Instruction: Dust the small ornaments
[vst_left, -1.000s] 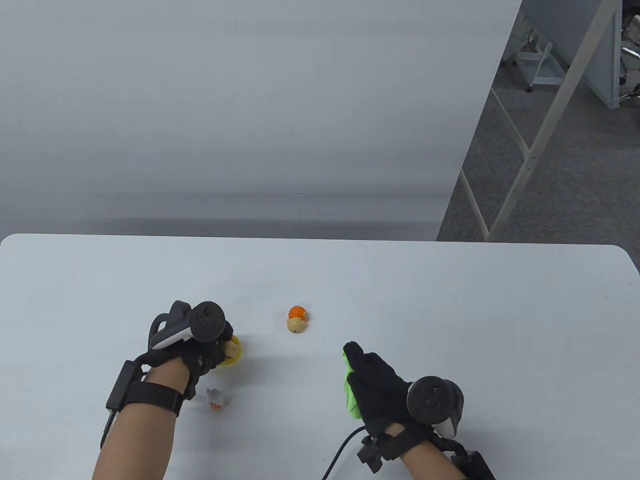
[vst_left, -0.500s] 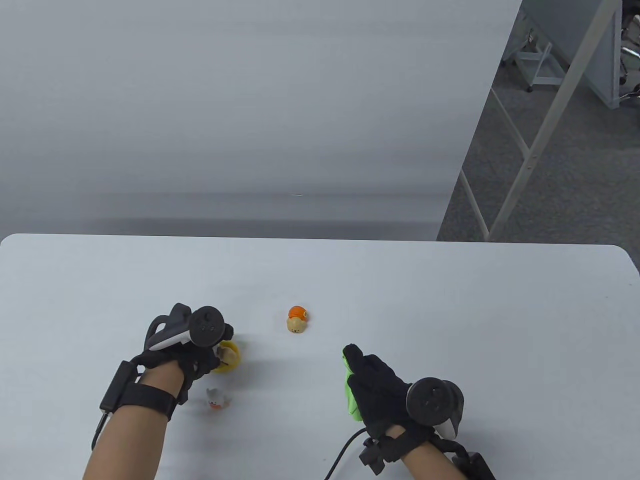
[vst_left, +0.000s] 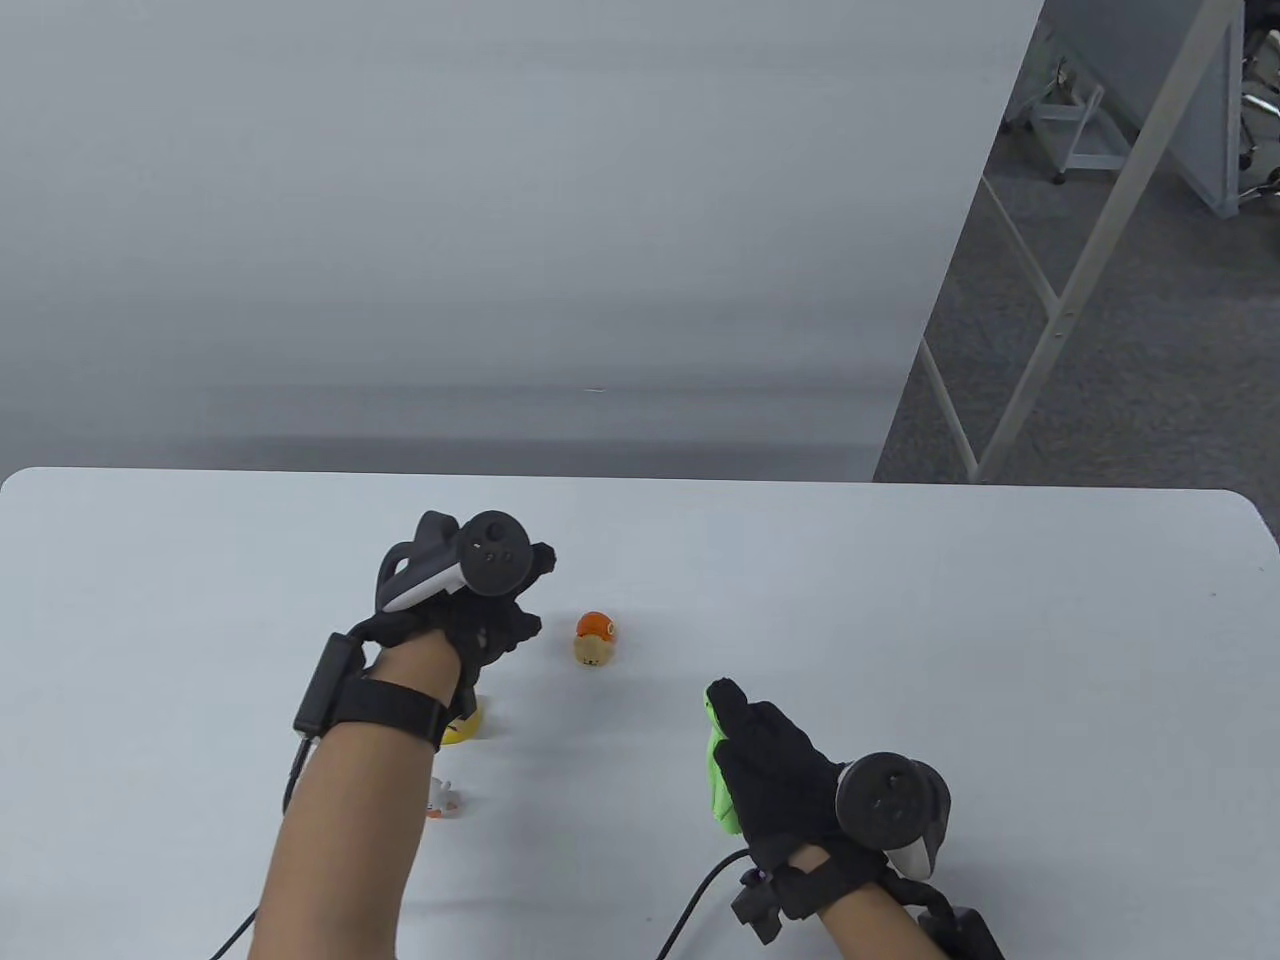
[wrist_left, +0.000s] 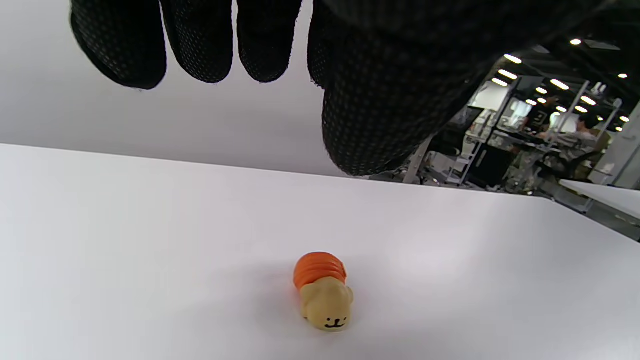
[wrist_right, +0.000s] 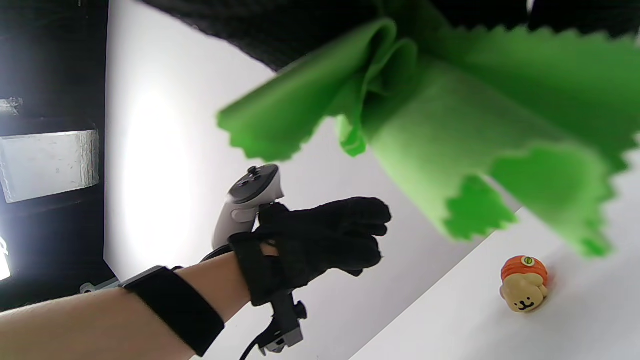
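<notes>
Three small ornaments on white table (vst_left: 900, 600); orange-shelled tan plastic dog figure (vst_left: 593, 640) at frame centre. My left hand (vst_left: 480, 610) hovers beside it, fingers loose, gripping nothing. Right hand (vst_left: 775, 775) clutches green cloth (vst_left: 720, 780). Risk: clumsy gloved pinch flicks light figure away; forearm may topple yellow figure (vst_left: 468, 725) and white figure (vst_left: 443, 798) beneath.

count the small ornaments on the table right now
3. The orange-shelled bear figure sits mid-table, beside the left hand. The yellow ornament and the white-and-orange figure lie nearer the front, each partly hidden by the left forearm. More could be hidden under that arm.
</notes>
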